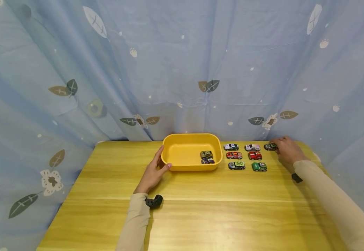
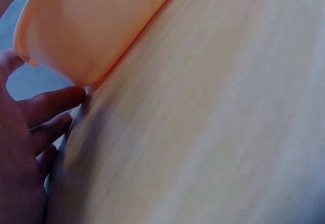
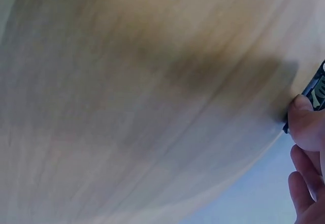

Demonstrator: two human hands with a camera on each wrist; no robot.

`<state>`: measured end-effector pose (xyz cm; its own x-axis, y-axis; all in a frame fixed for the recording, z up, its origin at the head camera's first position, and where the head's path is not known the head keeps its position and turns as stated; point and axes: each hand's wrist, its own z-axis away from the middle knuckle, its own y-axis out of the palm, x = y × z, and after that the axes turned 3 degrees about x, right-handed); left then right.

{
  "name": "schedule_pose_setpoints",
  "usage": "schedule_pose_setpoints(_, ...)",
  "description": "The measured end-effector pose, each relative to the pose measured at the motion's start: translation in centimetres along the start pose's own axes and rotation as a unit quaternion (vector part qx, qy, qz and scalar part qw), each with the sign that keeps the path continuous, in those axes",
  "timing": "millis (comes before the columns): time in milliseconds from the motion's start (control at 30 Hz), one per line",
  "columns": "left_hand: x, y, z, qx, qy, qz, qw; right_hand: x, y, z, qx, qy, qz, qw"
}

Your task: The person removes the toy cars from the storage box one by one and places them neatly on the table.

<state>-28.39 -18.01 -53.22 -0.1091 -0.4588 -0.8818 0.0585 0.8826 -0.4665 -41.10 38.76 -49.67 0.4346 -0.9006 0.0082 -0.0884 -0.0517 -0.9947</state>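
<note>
My left hand grips the left end of a yellow plastic bin, thumb at its front corner and fingers along the side. The left wrist view shows the fingers against the bin's wall. Inside, at the right end, lie an olive toy car and a purple toy car. At the far right back of the table, my right hand pinches a dark camouflage toy car between thumb and fingers. The right wrist view shows the thumb against that car's side; the rest is cut off by the frame.
Between bin and right hand stand two columns of toy cars, among them a white one, a red one and a green one. A blue patterned curtain hangs along the back edge of the wooden table.
</note>
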Motion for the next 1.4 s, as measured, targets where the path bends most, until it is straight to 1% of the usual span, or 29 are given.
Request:
schedule_pose_setpoints(67, 0.0, -0.1, -0.1, -0.002, 0.006, -0.002, 1.0000, 0.0, -0.2, 0.0, 0.001, -0.001, 0.003, 1.0000)
schedule_pose_setpoints(233, -0.1, 0.0, -0.2, -0.001, 0.017, -0.006, 0.9998, 0.0, -1.2, 0.2, 0.019, 0.002, 0.011, 0.9998)
schedule_pose_setpoints(300, -0.1, 0.0, -0.1, 0.000, 0.018, -0.005, 0.9998, 0.2, -1.7, 0.1, 0.018, 0.005, 0.015, 0.9997)
schedule_pose_setpoints(367, -0.1, 0.0, -0.1, -0.001, 0.017, -0.003, 0.9999, 0.7, -2.5, -0.2, 0.006, 0.013, 0.007, 0.9999)
schedule_pose_setpoints(467, -0.1, -0.1, 0.0, -0.004, 0.017, -0.001, 0.9998, 2.2, -3.8, -1.4, -0.039, 0.024, -0.024, 0.9987)
schedule_pose_setpoints(533, -0.1, -0.1, 0.0, -0.005, 0.016, -0.001, 0.9999, 3.7, -4.7, -2.3, -0.089, 0.029, -0.055, 0.9941)
schedule_pose_setpoints(600, -0.1, -0.1, -0.1, -0.003, 0.014, -0.001, 0.9999, 5.4, -5.3, -3.3, -0.141, 0.022, -0.082, 0.9864)
schedule_pose_setpoints(667, -0.1, -0.1, -0.1, -0.003, 0.010, -0.002, 0.9999, 7.4, -5.4, -4.3, -0.186, 0.004, -0.115, 0.9758)
schedule_pose_setpoints(700, -0.1, -0.1, -0.1, -0.002, 0.011, -0.002, 0.9999, 8.4, -5.3, -4.8, -0.198, -0.006, -0.130, 0.9715)
schedule_pose_setpoints(733, -0.1, -0.1, -0.1, -0.002, 0.012, -0.002, 0.9999, 9.5, -5.2, -5.3, -0.199, -0.016, -0.146, 0.9689)
schedule_pose_setpoints(800, -0.1, -0.1, -0.1, -0.003, 0.014, -0.002, 0.9999, 11.8, -4.8, -6.0, -0.183, -0.039, -0.189, 0.9639)
schedule_pose_setpoints(833, -0.1, -0.1, 0.0, -0.004, 0.013, -0.002, 0.9999, 13.0, -4.6, -6.3, -0.165, -0.048, -0.211, 0.9622)
schedule_pose_setpoints(900, -0.1, 0.0, 0.1, -0.002, 0.012, -0.003, 0.9999, 15.3, -3.9, -6.5, -0.114, -0.064, -0.247, 0.9602)
schedule_pose_setpoints(967, 0.1, 0.0, 0.1, 0.001, 0.009, -0.003, 1.0000, 17.5, -3.2, -6.8, -0.062, -0.084, -0.277, 0.9550)
schedule_pose_setpoints(1033, 0.2, 0.1, 0.1, 0.002, 0.007, -0.003, 1.0000, 19.3, -2.5, -7.0, -0.025, -0.100, -0.289, 0.9517)
schedule_pose_setpoints(1100, 0.3, 0.1, 0.1, 0.003, 0.007, -0.001, 1.0000, 20.6, -1.9, -7.2, -0.003, -0.113, -0.288, 0.9510)
schedule_pose_setpoints(1200, 0.3, 0.3, 0.1, 0.000, 0.006, 0.003, 1.0000, 21.7, -1.2, -7.5, -0.001, -0.117, -0.264, 0.9574)
schedule_pose_setpoints(1300, 0.2, 0.2, 0.1, 0.002, 0.006, 0.004, 1.0000, 22.1, -0.9, -7.6, 0.004, -0.103, -0.237, 0.9660)
schedule_pose_setpoints(1400, 0.3, -0.1, -0.1, -0.002, 0.010, -0.002, 0.9999, 22.6, -0.9, -8.2, 0.020, -0.086, -0.211, 0.9734)
